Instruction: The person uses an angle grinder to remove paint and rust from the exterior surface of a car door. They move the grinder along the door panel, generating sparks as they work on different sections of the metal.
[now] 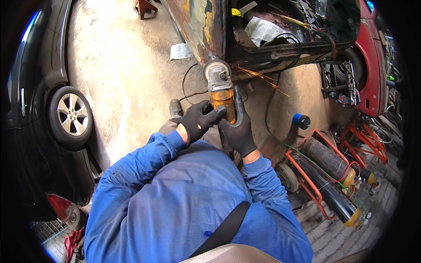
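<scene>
Both my hands, in black gloves, are on a yellow angle grinder (222, 97) with a grey metal head. My left hand (198, 120) wraps its rear body from the left. From the right, my right hand (237, 128) grips the body, one finger stretched along its side. The grinder's round disc (216, 66) meets the lower corner of a worn car body shell (215, 39) with patchy paint. Orange sparks (258, 75) fly off to the right from that contact.
A dark car (39, 109) stands at the left, a red car (370, 61) at the far right. Gas cylinders (326, 166) lie tilted on an orange-framed cart at the lower right. A cable (268, 109) and hoses cross the floor. Paper sheets (262, 30) lie inside the shell.
</scene>
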A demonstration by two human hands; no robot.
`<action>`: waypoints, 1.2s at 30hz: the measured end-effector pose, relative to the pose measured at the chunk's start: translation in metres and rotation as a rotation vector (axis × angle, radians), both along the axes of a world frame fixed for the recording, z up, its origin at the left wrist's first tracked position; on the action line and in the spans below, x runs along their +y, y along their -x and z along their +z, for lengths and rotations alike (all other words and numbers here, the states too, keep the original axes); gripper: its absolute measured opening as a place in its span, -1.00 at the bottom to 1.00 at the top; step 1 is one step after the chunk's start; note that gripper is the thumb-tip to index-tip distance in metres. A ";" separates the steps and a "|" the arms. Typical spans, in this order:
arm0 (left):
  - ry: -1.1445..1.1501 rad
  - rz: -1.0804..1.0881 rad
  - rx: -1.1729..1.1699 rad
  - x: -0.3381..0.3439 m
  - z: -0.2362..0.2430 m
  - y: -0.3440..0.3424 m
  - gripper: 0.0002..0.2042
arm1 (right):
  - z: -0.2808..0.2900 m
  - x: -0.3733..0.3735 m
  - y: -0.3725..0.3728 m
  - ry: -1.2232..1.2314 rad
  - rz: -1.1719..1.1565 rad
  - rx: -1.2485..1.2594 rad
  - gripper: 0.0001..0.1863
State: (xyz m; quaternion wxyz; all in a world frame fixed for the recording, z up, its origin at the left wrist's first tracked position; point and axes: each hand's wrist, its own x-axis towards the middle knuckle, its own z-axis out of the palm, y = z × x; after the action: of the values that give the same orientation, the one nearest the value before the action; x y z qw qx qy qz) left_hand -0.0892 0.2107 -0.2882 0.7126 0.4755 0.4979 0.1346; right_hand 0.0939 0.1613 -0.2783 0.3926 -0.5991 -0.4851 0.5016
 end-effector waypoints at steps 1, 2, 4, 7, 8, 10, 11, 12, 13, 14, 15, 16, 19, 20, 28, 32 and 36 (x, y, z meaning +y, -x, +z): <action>-0.019 0.016 -0.041 0.002 0.000 0.000 -0.46 | -0.001 0.002 0.000 -0.042 0.009 -0.048 0.15; -0.036 0.028 -0.067 0.004 0.000 -0.001 -0.47 | -0.001 0.005 0.000 -0.048 0.006 -0.094 0.15; -0.039 0.059 -0.107 0.010 0.000 -0.001 -0.48 | -0.002 0.011 -0.002 -0.082 0.007 -0.069 0.14; -0.014 0.097 -0.141 0.015 -0.001 -0.003 -0.47 | -0.003 0.015 -0.003 -0.097 -0.014 -0.057 0.13; -0.019 0.098 -0.139 0.015 -0.001 -0.004 -0.46 | -0.003 0.014 -0.003 -0.136 -0.009 -0.058 0.12; -0.031 0.083 -0.129 0.012 -0.001 -0.006 -0.45 | -0.005 0.009 -0.003 -0.078 -0.019 -0.064 0.12; -0.039 0.068 -0.121 0.010 0.000 -0.007 -0.45 | -0.005 0.006 -0.003 -0.059 -0.022 -0.069 0.12; -0.030 0.049 -0.096 0.008 0.000 -0.007 -0.46 | -0.006 0.003 -0.003 -0.060 -0.017 -0.053 0.12; -0.036 0.059 -0.109 0.006 0.001 -0.007 -0.46 | -0.007 0.001 -0.003 -0.053 -0.018 -0.039 0.12; -0.029 0.062 -0.108 0.006 0.002 -0.008 -0.46 | -0.007 0.001 -0.004 -0.015 -0.027 -0.028 0.12; -0.011 0.055 -0.090 0.007 0.003 -0.008 -0.46 | -0.007 0.002 -0.004 -0.070 -0.020 -0.023 0.11; -0.045 0.053 -0.080 0.010 0.004 -0.008 -0.47 | -0.007 0.005 -0.005 -0.093 -0.019 -0.019 0.11; -0.086 0.070 -0.009 0.026 0.009 -0.008 -0.45 | -0.003 0.023 -0.007 -0.140 -0.024 0.011 0.10; -0.108 0.082 -0.016 0.032 0.011 -0.009 -0.44 | -0.002 0.029 -0.008 -0.150 -0.026 0.021 0.10; -0.007 0.064 -0.053 0.026 0.017 -0.013 -0.49 | -0.007 0.017 -0.012 -0.095 -0.008 -0.022 0.11; 0.030 0.040 -0.050 0.024 0.021 -0.014 -0.47 | -0.003 0.014 -0.013 -0.114 0.002 -0.021 0.08; -0.093 0.121 -0.137 0.053 0.038 -0.019 -0.48 | 0.023 0.049 -0.017 -0.274 0.012 -0.089 0.04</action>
State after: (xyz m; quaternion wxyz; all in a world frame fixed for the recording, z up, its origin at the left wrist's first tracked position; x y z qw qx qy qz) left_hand -0.0705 0.2642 -0.2502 0.7127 0.4668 0.4691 0.2326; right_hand 0.1104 0.2100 -0.2556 0.4459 -0.5585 -0.5696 0.4058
